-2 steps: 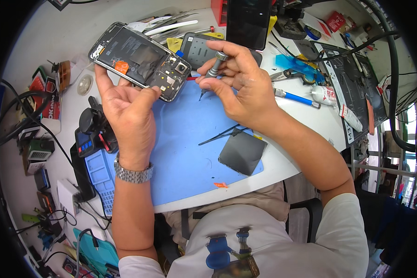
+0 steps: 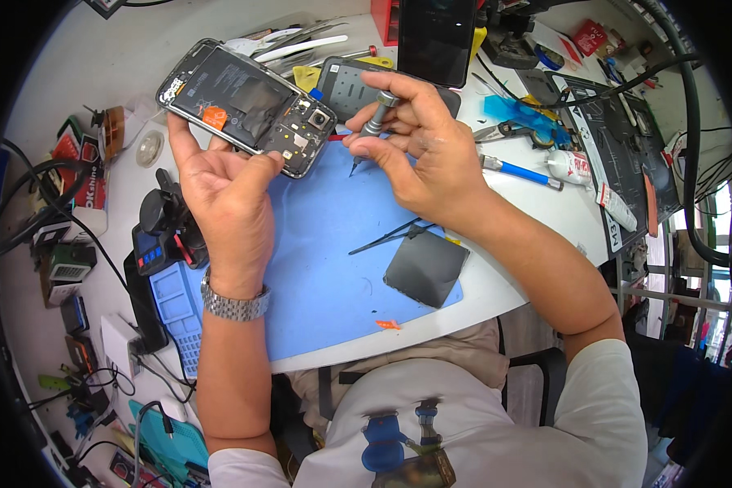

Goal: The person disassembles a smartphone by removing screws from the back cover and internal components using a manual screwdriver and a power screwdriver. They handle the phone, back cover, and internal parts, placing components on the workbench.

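White and crowded, the workbench (image 2: 98, 73) carries a blue mat (image 2: 333, 244) in its middle, with tweezers (image 2: 390, 236) and a dark square panel (image 2: 425, 267) lying on it. Compared with the frame a moment earlier, almost nothing has shifted: the phone (image 2: 244, 102) and both hands sit in the same places, so the work seems to be in a steady pause or a slow approach, not a fast move. The left hand (image 2: 224, 191) holds the phone above the far edge of the mat, thumb pressed on its near edge and fingers under it, a firm pinch. The right hand (image 2: 419, 150) pinches a small screwdriver (image 2: 370, 130) between thumb and fingertips, its tip pointing down and left, near the phone's lower corner but not touching it (as far as I can see). The phone is opened, its back cover removed: a black battery, an orange tab, a round camera and bare metal frame are showing. A second dark phone (image 2: 435, 37) stands upright behind, and a blue-handled tool (image 2: 516, 171) lies at the right.
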